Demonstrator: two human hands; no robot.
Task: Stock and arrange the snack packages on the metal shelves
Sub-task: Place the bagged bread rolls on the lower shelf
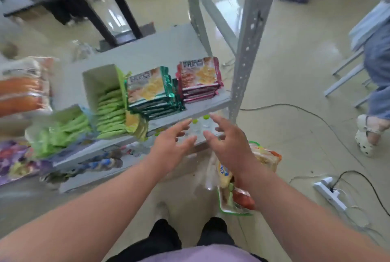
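Both hands are reaching forward over the front edge of the grey metal shelf [160,50], and neither is holding anything. The left hand [171,145] is stretching out with its fingers spread and loosely straight, and the right hand [228,141] is doing the same just beside it, palm turned inward. Between and just beyond the fingertips, on a lower level under the shelf edge, a clear pack with green caps [199,124] is showing; whether either hand is touching it cannot be told through the blur. The snack packages are lying farther back on the shelf, apart from both hands: a stack of green-edged cracker packs [149,90] is sitting just past the left hand, and a stack of red-edged cracker packs [199,79] is resting beside it, near the upright post [247,50]. To the left, an open box of light green packets [109,109] is tilting back, with more loose green packets [61,131] lying beside it. A bag of assorted snacks [238,194] is sitting on the floor under the right forearm.
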